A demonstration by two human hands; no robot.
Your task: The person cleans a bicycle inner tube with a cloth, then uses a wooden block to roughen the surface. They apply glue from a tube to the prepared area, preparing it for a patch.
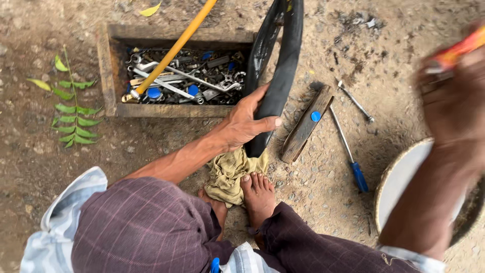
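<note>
Seen from the head camera, the black inner tube (275, 76) is clamped by the left hand (247, 121), fingers wrapped round it, just above the yellowish rag (230, 174) by the bare foot. A small orange thing (462, 48) is gripped in the blurred right hand (452, 101). The tube is best kept steady and taut, beside the wooden toolbox (108, 76).
</note>
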